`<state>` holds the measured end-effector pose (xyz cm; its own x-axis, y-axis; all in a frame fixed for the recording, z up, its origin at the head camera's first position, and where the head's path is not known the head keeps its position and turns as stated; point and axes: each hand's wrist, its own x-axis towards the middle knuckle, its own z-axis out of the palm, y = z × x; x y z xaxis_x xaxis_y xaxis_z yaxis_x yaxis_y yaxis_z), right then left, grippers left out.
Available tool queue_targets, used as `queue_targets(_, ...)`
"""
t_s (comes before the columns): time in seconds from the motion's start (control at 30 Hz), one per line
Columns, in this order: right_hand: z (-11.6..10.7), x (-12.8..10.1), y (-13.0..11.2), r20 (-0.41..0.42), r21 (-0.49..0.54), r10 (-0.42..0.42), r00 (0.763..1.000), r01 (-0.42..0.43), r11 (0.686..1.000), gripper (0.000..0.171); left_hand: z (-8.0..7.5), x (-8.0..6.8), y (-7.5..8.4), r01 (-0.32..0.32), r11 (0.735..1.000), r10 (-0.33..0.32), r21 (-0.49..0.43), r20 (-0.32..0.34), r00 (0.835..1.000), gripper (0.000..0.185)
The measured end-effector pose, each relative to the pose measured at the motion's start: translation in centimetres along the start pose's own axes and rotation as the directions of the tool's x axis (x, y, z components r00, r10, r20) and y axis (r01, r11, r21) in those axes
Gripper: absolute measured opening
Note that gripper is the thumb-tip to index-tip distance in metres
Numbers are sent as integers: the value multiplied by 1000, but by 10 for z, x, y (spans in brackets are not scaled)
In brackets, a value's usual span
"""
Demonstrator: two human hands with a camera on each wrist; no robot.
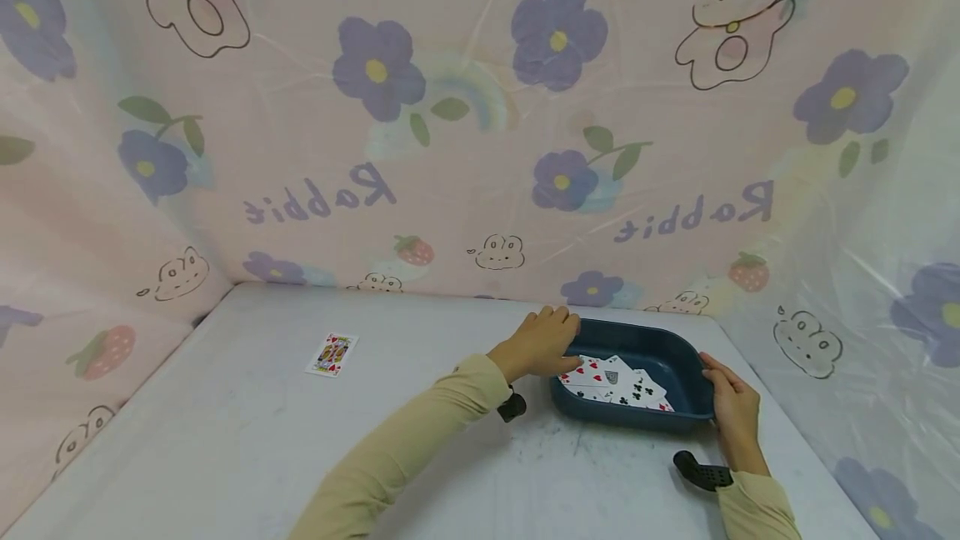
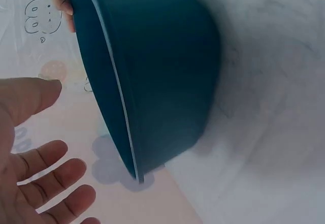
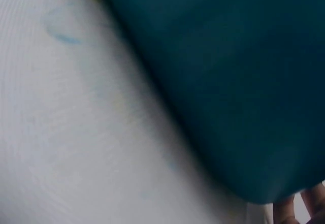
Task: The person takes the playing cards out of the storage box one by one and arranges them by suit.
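Dark blue plastic tray [image 1: 678, 357] of loose playing cards [image 1: 615, 382], near right of the white table [image 1: 300, 440]. Right hand [image 1: 731, 407] grips its right rim; left hand [image 1: 543, 344], fingers relaxed, reaches over the left rim. One face card [image 1: 332, 354] lies far left; collecting it appears next.

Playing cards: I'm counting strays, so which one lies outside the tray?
The face card, face up and alone on the white table, far left of the blue tray; the other cards lie inside it.

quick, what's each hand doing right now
Left hand: open, fingers spread at the blue tray rim.
Right hand: gripping the tray's right edge.
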<state>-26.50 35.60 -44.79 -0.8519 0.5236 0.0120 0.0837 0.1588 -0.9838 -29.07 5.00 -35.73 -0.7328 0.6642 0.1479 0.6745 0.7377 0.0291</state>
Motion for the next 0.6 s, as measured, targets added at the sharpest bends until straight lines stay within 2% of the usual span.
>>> queue_targets(0.33,1,1,2,2,9,-23,1000,23,1000,44,20,18,19,52,997,-56,54,70,996,44)
queue_targets(0.6,-1,0,2,-2,16,-20,1000,20,1000,43,36,25,29,45,977,-53,210,32,998,38)
